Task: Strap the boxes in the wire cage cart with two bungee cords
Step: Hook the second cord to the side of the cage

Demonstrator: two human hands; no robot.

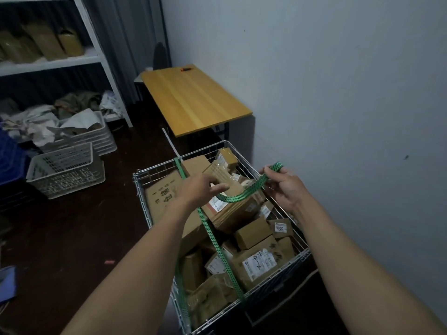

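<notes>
The silver wire cage cart [145, 176] stands near and centre, hard against the wall on its right, heaped with brown cardboard boxes [252, 232] of mixed sizes. One green perforated flat bungee cord [212, 240] already lies taut across the load, running from the far-left rim to the near rim. A second green perforated cord [244, 193] hangs slack above the far boxes. The right hand [283, 187] pinches its upper end between thumb and fingertips. The left hand [198, 189] reaches over its lower end with fingers loosely extended, and I cannot tell whether it grips.

The step in hand looks to be laying the second cord. It would probably go best crossed over the first, towards the right side that is still bare; I would anchor one end on a rim wire before stretching, keep the strap flat and untwisted, and hold firmly, since a stretched end could snap back.

The cart stands on a dark brown floor [96, 226]; a pale grey-blue wall [338, 93] fills the right. A yellow wooden table [193, 100] stands beyond the cart; white slotted plastic baskets [65, 165] sit to the left, below a white metal shelf [48, 65] holding tan packages.
</notes>
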